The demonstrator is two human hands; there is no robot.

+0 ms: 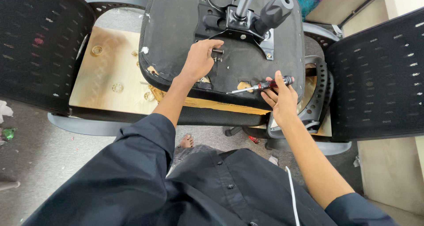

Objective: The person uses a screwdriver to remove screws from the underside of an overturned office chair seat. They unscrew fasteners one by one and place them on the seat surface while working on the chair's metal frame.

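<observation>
Left hand [201,58] was pinched on a small dark bolt [217,52], right at the edge of the black metal bracket [234,25] bolted to the underside of the upturned seat [176,27]. Right hand [280,98] was curled round a screwdriver [265,84], fingers closed on the red-and-black handle, thin shaft pointing left and lying low over the seat's front edge.

Handling, my read: the bolt was tiny, hard and smooth, so easy to drop; fingertip pinch on the head was the only sensible grip. Screwdriver was light and stiff; the ribbed handle was the place to hold, not the shaft. Seat looked bulky and fairly heavy, padded, resting on another chair part and probably prone to rocking under push.

Around: gas-lift column [245,1] and a fat black knob [274,12] stood up from the bracket, crowding access from above. Mesh chair backs sat left [39,45] and right [375,71], a plywood seat base [110,76] lay left, and a grey plastic armrest [316,98] sat just beside the right hand. Scraps on the floor [26,164].
</observation>
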